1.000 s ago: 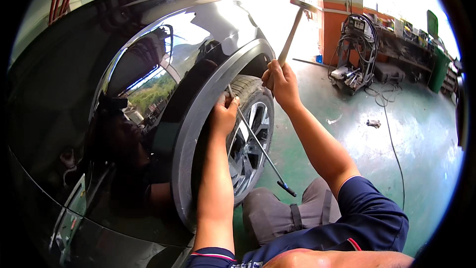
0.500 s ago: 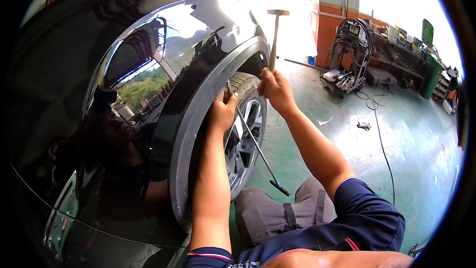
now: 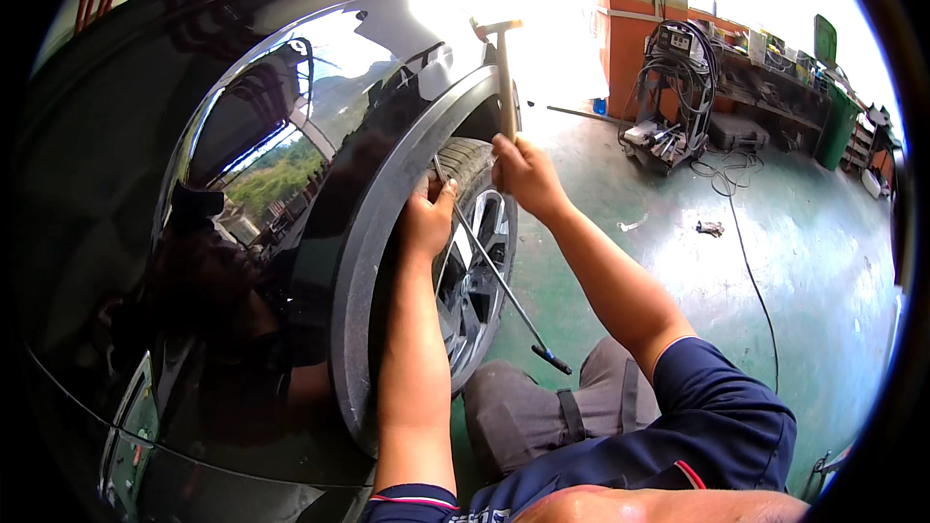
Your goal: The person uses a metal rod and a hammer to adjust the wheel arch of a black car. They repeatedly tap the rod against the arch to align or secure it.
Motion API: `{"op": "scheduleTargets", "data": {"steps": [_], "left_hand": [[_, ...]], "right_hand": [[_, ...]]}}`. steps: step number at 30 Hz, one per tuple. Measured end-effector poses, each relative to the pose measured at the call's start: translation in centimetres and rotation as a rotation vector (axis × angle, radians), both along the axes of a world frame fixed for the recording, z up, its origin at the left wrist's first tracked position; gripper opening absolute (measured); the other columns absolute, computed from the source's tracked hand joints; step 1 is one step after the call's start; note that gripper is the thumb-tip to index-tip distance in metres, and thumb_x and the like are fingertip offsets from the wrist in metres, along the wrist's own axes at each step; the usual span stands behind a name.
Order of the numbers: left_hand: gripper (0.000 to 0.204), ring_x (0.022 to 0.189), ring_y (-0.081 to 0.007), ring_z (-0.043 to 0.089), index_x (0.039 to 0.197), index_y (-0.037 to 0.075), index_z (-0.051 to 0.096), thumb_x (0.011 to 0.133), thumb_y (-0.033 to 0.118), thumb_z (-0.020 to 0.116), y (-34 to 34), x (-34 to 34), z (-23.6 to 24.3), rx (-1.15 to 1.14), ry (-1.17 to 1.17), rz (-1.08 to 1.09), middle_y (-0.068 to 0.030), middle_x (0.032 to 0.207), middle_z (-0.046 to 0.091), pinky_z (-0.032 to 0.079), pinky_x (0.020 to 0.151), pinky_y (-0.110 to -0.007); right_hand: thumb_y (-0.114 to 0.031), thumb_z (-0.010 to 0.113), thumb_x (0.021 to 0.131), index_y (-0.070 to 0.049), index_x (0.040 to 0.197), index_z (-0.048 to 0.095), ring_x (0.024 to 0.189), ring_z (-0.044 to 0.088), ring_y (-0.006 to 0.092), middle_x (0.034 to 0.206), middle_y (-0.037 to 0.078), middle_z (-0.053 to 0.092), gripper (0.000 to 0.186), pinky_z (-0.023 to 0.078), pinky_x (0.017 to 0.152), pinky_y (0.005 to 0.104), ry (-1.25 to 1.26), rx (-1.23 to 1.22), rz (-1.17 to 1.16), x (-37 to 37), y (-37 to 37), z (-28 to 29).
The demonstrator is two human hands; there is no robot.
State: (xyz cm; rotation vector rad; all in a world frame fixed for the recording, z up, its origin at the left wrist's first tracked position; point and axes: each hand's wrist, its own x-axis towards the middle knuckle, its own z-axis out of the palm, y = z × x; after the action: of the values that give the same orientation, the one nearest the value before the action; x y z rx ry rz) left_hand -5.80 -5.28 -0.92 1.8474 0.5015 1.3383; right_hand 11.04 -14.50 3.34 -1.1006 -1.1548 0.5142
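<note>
A long thin metal rod [image 3: 500, 280] with a dark crosswise grip at its lower end slants up into the gap between tyre and wheel arch. My left hand [image 3: 427, 217] is closed around its upper part, beside the tyre [image 3: 463, 161]. In my right hand [image 3: 528, 177] is a hammer [image 3: 508, 87], gripped low on its wooden handle and held upright. Its head is up near the edge of the glossy black fender [image 3: 387, 48]; whether they touch I cannot tell. The dark wheel-arch trim [image 3: 360, 261] curves past my left forearm.
A wheeled machine [image 3: 678, 87] with coiled cables stands at the back right, by a cluttered workbench [image 3: 765, 87] and a green bin [image 3: 839, 126]. A black cable [image 3: 751, 276] runs across the green floor, near a small crumpled object [image 3: 710, 229].
The hammer has shifted left toward the fender, along with my right hand. My left hand stays on the rod by the tyre. The whole view has shifted slightly.
</note>
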Motion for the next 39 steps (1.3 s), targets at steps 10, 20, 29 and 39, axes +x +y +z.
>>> {"op": "scheduleTargets", "data": {"steps": [10, 20, 29, 39], "left_hand": [[0.012, 0.080, -0.0138, 0.064, 0.098, 0.000, 0.062, 0.097, 0.012, 0.063, 0.6, -0.2, -0.1, 0.018, 0.062, 0.024, -0.0068, 0.088, 0.070, 0.050, 0.077, -0.030], [0.012, 0.085, -0.0125, 0.063, 0.105, 0.000, 0.062, 0.099, 0.010, 0.062, 0.2, -0.1, 0.1, 0.002, 0.085, 0.005, -0.0057, 0.091, 0.068, 0.049, 0.080, -0.027], [0.012, 0.086, -0.0129, 0.063, 0.107, -0.001, 0.061, 0.100, 0.009, 0.061, 0.8, -0.1, -0.3, 0.003, 0.053, -0.038, -0.0062, 0.092, 0.069, 0.049, 0.082, -0.027], [0.016, 0.086, -0.0109, 0.064, 0.111, 0.000, 0.062, 0.101, 0.012, 0.060, 0.3, -0.3, 0.6, -0.115, 0.068, -0.059, -0.0068, 0.094, 0.071, 0.048, 0.083, -0.026]], "right_hand": [[-0.033, 0.052, 0.106, -0.004, 0.093, 0.055, 0.058, 0.055, 0.0107, 0.066, 0.003, 0.059, 0.032, 0.045, 0.055, 0.0278, 0.041, 0.015, -0.064, -0.4, 0.0, 0.3], [-0.035, 0.051, 0.106, -0.001, 0.089, 0.054, 0.059, 0.063, 0.0167, 0.064, 0.007, 0.064, 0.038, 0.050, 0.058, 0.0332, -0.039, -0.026, -0.118, 0.3, 0.7, -0.8], [-0.033, 0.055, 0.104, -0.001, 0.091, 0.056, 0.061, 0.063, 0.0173, 0.067, 0.008, 0.064, 0.035, 0.050, 0.059, 0.0337, -0.009, 0.007, -0.119, 1.6, 1.8, -0.9], [-0.029, 0.064, 0.094, -0.004, 0.113, 0.064, 0.085, 0.066, 0.0252, 0.091, 0.015, 0.069, 0.031, 0.052, 0.079, 0.0397, -0.108, -0.264, -0.231, 9.5, -5.2, -18.6]]}}
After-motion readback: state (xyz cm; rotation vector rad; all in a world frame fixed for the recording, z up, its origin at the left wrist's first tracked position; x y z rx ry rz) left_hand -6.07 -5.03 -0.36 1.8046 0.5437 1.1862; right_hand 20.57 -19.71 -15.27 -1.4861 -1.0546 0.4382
